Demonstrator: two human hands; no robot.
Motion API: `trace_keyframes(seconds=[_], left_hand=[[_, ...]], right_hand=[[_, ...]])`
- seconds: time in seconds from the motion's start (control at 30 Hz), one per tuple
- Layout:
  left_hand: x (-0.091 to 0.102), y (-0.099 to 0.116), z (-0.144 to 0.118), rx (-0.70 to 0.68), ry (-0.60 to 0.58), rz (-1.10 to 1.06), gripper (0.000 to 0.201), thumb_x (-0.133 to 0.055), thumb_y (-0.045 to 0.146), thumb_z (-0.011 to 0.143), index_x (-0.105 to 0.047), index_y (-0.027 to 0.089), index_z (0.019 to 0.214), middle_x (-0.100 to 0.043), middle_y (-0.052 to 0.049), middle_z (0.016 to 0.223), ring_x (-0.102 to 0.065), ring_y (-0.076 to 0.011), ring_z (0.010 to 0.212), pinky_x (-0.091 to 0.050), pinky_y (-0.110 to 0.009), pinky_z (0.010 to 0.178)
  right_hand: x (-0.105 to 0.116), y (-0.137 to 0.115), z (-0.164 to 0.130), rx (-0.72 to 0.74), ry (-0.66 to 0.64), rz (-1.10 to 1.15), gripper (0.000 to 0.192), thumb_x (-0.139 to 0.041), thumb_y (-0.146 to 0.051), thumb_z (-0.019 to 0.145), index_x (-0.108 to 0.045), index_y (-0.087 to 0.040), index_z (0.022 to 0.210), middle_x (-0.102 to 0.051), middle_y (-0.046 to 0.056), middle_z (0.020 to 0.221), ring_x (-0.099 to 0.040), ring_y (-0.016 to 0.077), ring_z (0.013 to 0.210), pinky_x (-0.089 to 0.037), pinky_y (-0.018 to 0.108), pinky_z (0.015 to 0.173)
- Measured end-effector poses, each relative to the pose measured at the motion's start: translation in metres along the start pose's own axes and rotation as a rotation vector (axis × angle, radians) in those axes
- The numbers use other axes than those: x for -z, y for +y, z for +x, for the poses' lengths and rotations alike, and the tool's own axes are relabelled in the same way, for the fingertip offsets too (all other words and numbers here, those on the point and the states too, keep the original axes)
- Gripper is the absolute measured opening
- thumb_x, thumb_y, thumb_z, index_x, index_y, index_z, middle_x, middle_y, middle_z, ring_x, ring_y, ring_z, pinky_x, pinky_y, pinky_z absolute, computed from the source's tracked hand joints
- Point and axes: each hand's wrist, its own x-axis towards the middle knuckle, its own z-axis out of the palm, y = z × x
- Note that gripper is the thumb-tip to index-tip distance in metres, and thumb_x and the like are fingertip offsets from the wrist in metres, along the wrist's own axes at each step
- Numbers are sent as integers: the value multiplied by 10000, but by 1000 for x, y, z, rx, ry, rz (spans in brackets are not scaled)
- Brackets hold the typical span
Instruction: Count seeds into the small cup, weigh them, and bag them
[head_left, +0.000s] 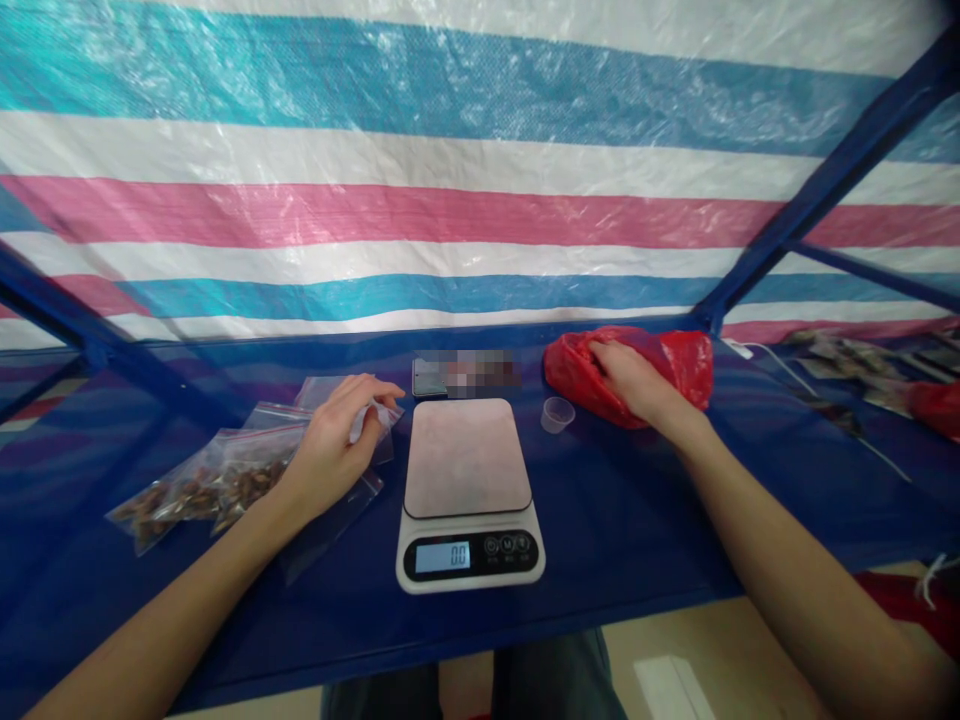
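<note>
The red bag (600,395) lies at two o'clock from the scale (466,455). The fingers of the right hand (634,378) are buried in its folds, so their grip cannot be told. At ten o'clock, a clear bag (385,417) is pinched by the left hand (339,430), by which it is partly covered. Bags of brown pieces (199,490), at nine o'clock, are partly hidden by the left forearm. At twelve, the phone (430,378) is largely obscured by pixelation.

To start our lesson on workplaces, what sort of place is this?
Probably a makeshift workstation: striped plastic sheeting hangs behind a blue surface bearing a digital scale and clear bags of brown pieces.
</note>
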Motion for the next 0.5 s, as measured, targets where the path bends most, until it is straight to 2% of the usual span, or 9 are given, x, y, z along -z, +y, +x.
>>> trace_keyframes(seconds=[0.2, 0.37, 0.5], left_hand=[[0, -4, 1, 27, -13, -12, 307, -452, 77, 980, -681, 183, 1154, -698, -28, 959, -638, -198, 933, -494, -330, 860], [1, -4, 1, 36, -8, -22, 327, -435, 59, 962, -674, 176, 1152, -707, -32, 956, -646, -199, 934, -499, -335, 876], [1, -5, 0, 8, -21, -4, 330, -447, 62, 965, -670, 180, 1178, -703, -30, 976, -641, -198, 932, -495, -328, 867]], right_hand=[[4, -2, 3, 28, 39, 13, 328, -529, -27, 832, -724, -149, 1066, -791, 187, 1159, -751, 315, 1066, -537, 348, 948], [11, -5, 4, -11, 95, 14, 260, -503, -62, 845, -720, -193, 903, -792, 129, 926, -750, 296, 866, -508, 341, 771], [18, -7, 4, -10, 157, 95, 238, -500, -94, 857, -714, -197, 835, -788, 125, 902, -739, 292, 846, -503, 355, 763]])
